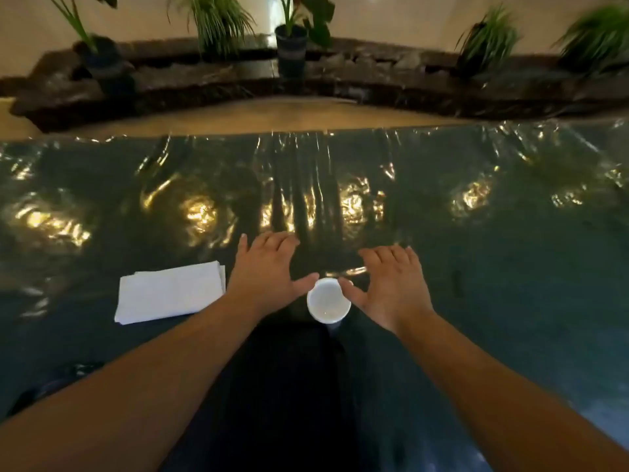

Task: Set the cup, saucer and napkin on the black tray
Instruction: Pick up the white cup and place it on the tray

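Observation:
A white cup [328, 300] stands upright near the middle of the dark, glossy table [510, 267], seen from above. My left hand [266, 271] hovers just left of it with fingers spread, the thumb almost at the cup's rim. To the right of the cup is my right hand [388, 285], also spread, its thumb close to the rim. Neither hand grips the cup. A folded white napkin [172, 291] lies flat on the table to the left of my left forearm. I cannot make out a saucer or a black tray; a dark patch under the hands is too dim to tell.
The table has a shiny wrinkled covering with bright reflections. Beyond its far edge lies a tan floor strip, then a dark rock border [204, 80] with several potted plants [292, 46]. A dark object [54, 383] sits at the near left.

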`<act>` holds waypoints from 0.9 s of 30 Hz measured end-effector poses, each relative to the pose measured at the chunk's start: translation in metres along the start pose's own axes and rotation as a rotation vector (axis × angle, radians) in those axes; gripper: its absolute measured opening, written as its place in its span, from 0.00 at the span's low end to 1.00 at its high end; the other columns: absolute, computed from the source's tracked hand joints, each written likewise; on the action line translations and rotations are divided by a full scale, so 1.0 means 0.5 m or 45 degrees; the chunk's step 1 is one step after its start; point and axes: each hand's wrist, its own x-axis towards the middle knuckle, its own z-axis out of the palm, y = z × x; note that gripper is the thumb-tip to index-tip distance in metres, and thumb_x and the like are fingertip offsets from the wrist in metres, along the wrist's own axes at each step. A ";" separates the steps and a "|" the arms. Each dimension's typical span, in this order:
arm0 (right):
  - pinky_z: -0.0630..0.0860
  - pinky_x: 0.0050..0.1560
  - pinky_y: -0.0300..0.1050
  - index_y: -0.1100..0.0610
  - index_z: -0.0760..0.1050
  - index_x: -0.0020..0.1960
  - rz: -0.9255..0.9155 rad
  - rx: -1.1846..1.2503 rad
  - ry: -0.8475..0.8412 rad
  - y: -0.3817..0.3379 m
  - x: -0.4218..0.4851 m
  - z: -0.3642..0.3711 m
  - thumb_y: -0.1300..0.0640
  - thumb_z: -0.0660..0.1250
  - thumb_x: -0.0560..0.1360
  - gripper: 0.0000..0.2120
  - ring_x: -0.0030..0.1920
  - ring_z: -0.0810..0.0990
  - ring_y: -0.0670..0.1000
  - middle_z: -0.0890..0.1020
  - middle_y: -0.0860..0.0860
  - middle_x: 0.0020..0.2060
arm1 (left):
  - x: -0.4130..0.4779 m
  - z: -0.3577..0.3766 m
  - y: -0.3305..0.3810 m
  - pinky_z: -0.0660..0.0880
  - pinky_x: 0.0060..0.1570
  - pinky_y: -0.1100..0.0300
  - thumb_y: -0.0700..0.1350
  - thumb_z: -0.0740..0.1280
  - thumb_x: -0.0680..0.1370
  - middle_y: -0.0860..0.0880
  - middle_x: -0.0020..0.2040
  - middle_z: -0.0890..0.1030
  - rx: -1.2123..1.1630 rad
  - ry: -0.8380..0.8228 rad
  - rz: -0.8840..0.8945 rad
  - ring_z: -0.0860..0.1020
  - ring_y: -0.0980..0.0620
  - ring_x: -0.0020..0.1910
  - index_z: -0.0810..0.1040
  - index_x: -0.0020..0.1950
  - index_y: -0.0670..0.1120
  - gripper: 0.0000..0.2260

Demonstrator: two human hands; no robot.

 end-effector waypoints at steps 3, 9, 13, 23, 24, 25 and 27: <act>0.65 0.71 0.66 0.51 0.80 0.62 0.039 -0.033 -0.066 0.008 -0.021 0.060 0.26 0.56 0.74 0.34 0.60 0.78 0.58 0.84 0.51 0.55 | 0.006 0.057 0.023 0.50 0.75 0.33 0.76 0.56 0.70 0.50 0.77 0.68 0.004 -0.114 -0.017 0.63 0.45 0.77 0.66 0.75 0.56 0.39; 0.77 0.51 0.53 0.49 0.81 0.57 0.320 0.192 -0.266 -0.007 -0.048 0.142 0.25 0.51 0.74 0.34 0.45 0.81 0.53 0.86 0.46 0.43 | 0.004 0.136 0.047 0.74 0.60 0.44 0.63 0.64 0.76 0.47 0.65 0.80 -0.249 -0.354 -0.077 0.77 0.44 0.61 0.66 0.75 0.52 0.30; 0.75 0.36 0.43 0.51 0.77 0.61 0.531 0.663 -0.440 -0.025 -0.050 0.184 0.38 0.60 0.80 0.20 0.42 0.79 0.48 0.83 0.47 0.46 | -0.007 0.165 0.061 0.79 0.54 0.47 0.50 0.62 0.81 0.47 0.60 0.82 -0.460 -0.437 -0.157 0.80 0.45 0.54 0.70 0.72 0.53 0.19; 0.74 0.33 0.41 0.47 0.77 0.60 0.420 0.750 -0.309 -0.055 -0.059 0.152 0.46 0.59 0.83 0.11 0.40 0.79 0.44 0.81 0.45 0.43 | -0.087 0.152 0.047 0.79 0.34 0.58 0.54 0.65 0.77 0.55 0.41 0.83 -0.861 -0.324 -0.494 0.83 0.59 0.34 0.71 0.52 0.58 0.06; 0.75 0.33 0.42 0.47 0.76 0.60 0.395 0.719 -0.335 -0.063 -0.070 0.150 0.45 0.59 0.83 0.11 0.40 0.79 0.45 0.81 0.45 0.44 | -0.106 0.153 0.043 0.80 0.34 0.58 0.54 0.66 0.77 0.55 0.42 0.83 -0.880 -0.341 -0.521 0.83 0.59 0.34 0.70 0.52 0.59 0.07; 0.75 0.34 0.43 0.46 0.75 0.60 0.371 0.685 -0.364 -0.071 -0.082 0.150 0.45 0.59 0.82 0.11 0.41 0.80 0.46 0.81 0.46 0.44 | -0.125 0.156 0.038 0.81 0.35 0.57 0.54 0.67 0.77 0.55 0.43 0.82 -0.881 -0.365 -0.549 0.83 0.58 0.35 0.70 0.52 0.59 0.07; 0.77 0.36 0.45 0.47 0.74 0.60 0.311 0.611 -0.416 -0.090 -0.102 0.151 0.43 0.58 0.83 0.12 0.42 0.80 0.49 0.82 0.47 0.44 | -0.158 0.165 0.028 0.82 0.39 0.56 0.53 0.68 0.77 0.55 0.44 0.81 -0.862 -0.425 -0.614 0.83 0.55 0.38 0.70 0.50 0.59 0.07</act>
